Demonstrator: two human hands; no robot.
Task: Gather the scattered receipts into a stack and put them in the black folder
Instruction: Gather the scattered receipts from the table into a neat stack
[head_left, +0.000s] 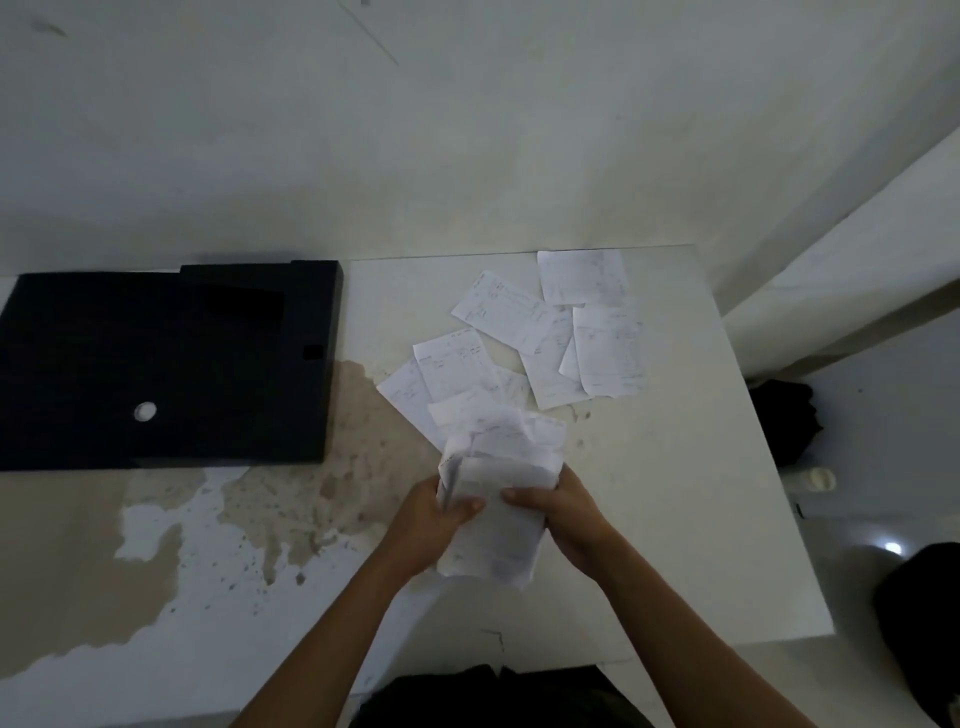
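A bundle of white receipts (498, 499) is held upright over the table's middle, gripped from both sides. My left hand (434, 514) clasps its left edge and my right hand (558, 506) clasps its right edge. Several loose receipts (524, 317) still lie fanned out on the table beyond the bundle, some overlapping, reaching to the far right corner, where one sheet (582, 275) lies. The black folder (156, 364) lies flat and closed at the far left of the table, apart from the papers, with a small white round spot on its cover.
The white table (701, 519) has a worn, stained brown patch (322, 499) left of my hands. Its right edge drops to a floor with dark objects (784, 426). A pale wall rises behind the table.
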